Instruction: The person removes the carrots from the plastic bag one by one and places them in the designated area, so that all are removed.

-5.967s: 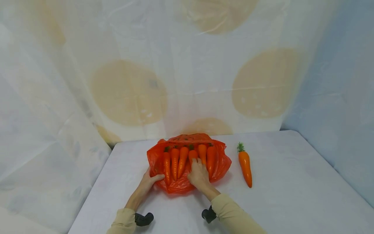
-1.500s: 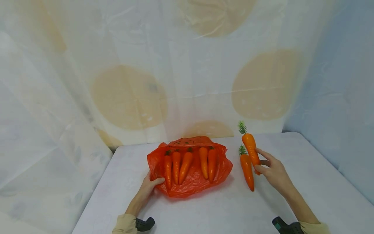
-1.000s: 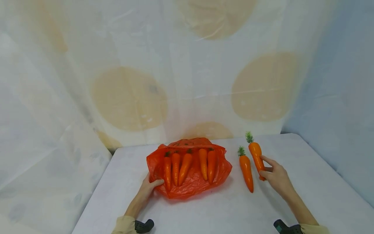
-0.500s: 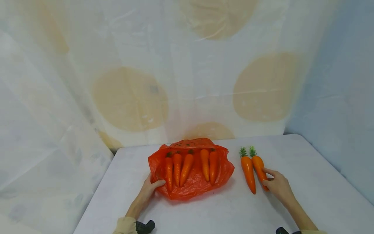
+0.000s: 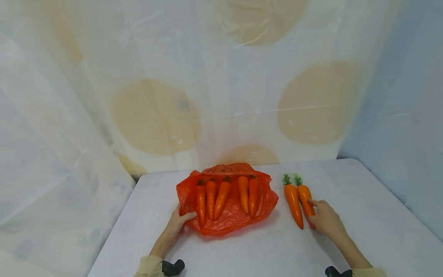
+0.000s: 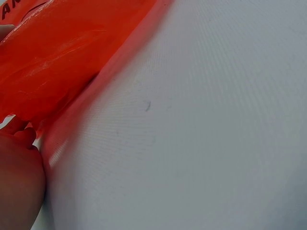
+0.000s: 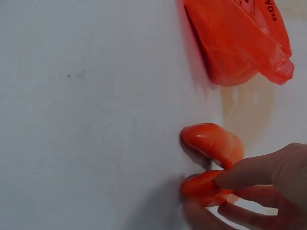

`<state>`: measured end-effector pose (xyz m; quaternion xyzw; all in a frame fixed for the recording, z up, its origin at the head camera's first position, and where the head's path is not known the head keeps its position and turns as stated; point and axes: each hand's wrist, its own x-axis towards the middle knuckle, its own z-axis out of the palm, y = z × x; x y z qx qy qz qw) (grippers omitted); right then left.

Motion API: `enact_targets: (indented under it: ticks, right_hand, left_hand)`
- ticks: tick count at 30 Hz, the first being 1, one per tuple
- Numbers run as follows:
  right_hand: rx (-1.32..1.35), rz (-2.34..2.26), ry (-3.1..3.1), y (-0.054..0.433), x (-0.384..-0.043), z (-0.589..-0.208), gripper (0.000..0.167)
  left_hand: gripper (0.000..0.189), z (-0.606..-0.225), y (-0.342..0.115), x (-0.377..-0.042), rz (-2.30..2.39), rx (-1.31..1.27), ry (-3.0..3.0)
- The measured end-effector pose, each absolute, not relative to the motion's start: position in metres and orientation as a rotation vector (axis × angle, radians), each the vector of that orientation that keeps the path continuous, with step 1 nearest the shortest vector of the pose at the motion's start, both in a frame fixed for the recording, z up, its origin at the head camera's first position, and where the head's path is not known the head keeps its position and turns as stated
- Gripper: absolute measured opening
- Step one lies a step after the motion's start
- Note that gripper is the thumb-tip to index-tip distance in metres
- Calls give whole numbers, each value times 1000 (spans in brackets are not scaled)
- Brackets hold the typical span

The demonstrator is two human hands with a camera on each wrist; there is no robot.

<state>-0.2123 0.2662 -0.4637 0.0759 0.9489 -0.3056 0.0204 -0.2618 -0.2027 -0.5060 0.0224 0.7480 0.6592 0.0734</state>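
Observation:
In the head view, a red plastic bag (image 5: 225, 227) lies opened out with several orange carrots (image 5: 221, 200) side by side in its mouth. My left hand (image 5: 176, 223) grips the bag's left edge, thumb on top; its other fingers are hidden beneath. To the right of the bag, two carrots with green tops rest on the table. My right hand (image 5: 325, 219) holds the lower part of the right-hand carrot (image 5: 304, 198). The left-hand carrot (image 5: 292, 202) lies just beside it. In the right wrist view, thumb and fingers are around the held carrot (image 7: 199, 187).
A white-covered table (image 5: 249, 254) carries everything. Behind it hangs a pale sheet (image 5: 235, 107) with tan circles, and similar sheets stand at both sides. Dark wrist devices (image 5: 173, 267) sit at both sleeves.
My right hand has taken a carrot out of the bag, carried it right and lowered it beside the other carrot on the table. My left hand has stayed on the bag.

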Motion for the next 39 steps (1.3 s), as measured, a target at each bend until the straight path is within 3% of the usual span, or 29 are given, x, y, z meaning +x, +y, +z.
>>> enact_targets:
  ticks: [17, 39]
  right_hand:
    - [265, -945, 2950, 269, -212, -468, 62]
    - [181, -1123, 2992, 259, -205, -441, 58]
  left_hand:
    - [72, -505, -203, -261, 2015, 77, 2195]
    - [72, -508, -205, -263, 2036, 102, 2170]
